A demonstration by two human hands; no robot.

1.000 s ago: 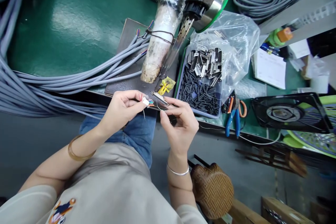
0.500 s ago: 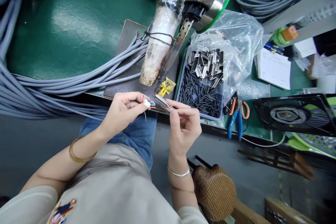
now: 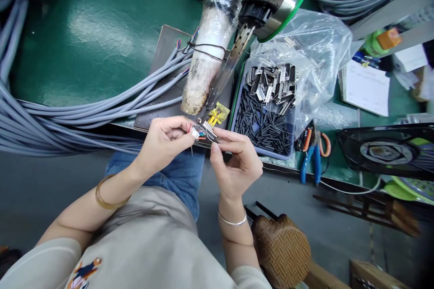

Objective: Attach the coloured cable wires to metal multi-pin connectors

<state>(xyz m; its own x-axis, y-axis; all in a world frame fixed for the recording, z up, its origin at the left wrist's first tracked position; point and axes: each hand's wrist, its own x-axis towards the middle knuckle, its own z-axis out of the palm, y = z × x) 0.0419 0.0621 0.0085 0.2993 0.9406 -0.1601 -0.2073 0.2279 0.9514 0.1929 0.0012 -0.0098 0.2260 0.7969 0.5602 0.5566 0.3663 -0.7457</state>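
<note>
My left hand (image 3: 167,142) pinches the end of a grey cable, whose thin coloured wires (image 3: 200,135) fan out past a white piece at the fingertips. My right hand (image 3: 235,158) has its thumb and fingers closed at the right end of a metal multi-pin connector (image 3: 208,130). The wires lie right against the connector; whether they touch its pins is too small to tell. Just above hang the tip of a soldering iron (image 3: 217,86) and a wrapped white tube (image 3: 200,72). Yellow clips (image 3: 217,115) sit behind the connector.
A blue tray (image 3: 259,151) holds connectors and black sleeves, with a plastic bag (image 3: 318,54) beside it. Pliers (image 3: 317,162) lie at the table edge. Grey cables (image 3: 84,110) cross the left side. A solder spool (image 3: 285,13), a fan (image 3: 383,151) and a stool (image 3: 285,248) are also in view.
My left hand has moved slightly right, bringing the wires up against the connector. My right thumb has shifted left along the connector. The camera view has shifted a little.
</note>
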